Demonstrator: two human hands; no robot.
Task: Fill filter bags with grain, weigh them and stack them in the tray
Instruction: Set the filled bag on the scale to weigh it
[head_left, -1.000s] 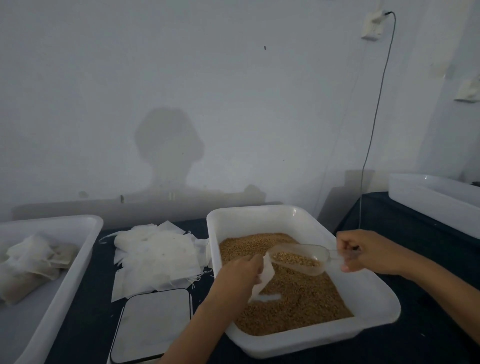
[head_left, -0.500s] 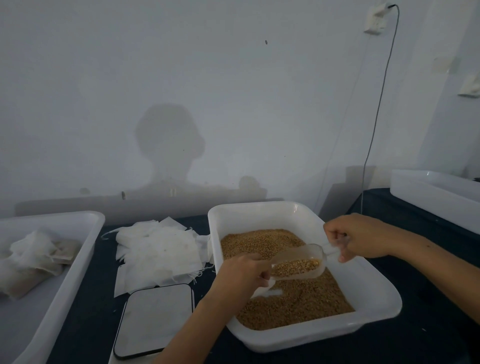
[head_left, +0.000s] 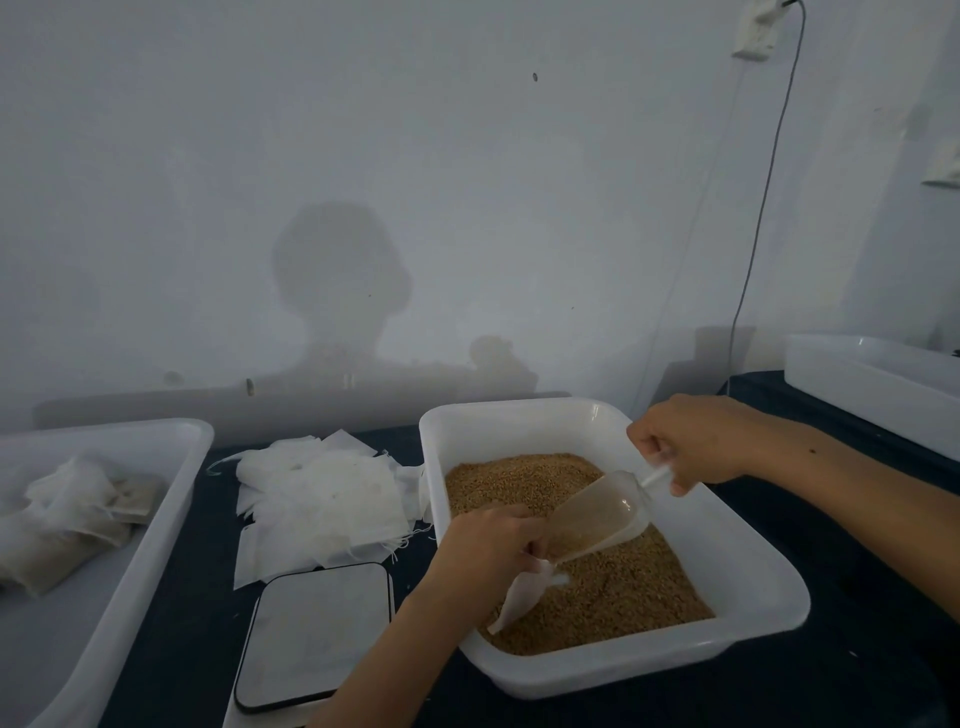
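Flanking grain bin (head_left: 769, 613), scale (head_left: 317, 634), empty bags (head_left: 322, 493)

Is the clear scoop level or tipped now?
Tipped: the scoop slopes mouth-down from the right hand into the filter bag.

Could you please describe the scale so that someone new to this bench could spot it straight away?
Start at the big white tub of brown grain in the middle of the dark table. Just to its left, at the near edge, lies the scale. It is the only flat, dark-rimmed grey slab there; the pile of bags behind it is white and crumpled.
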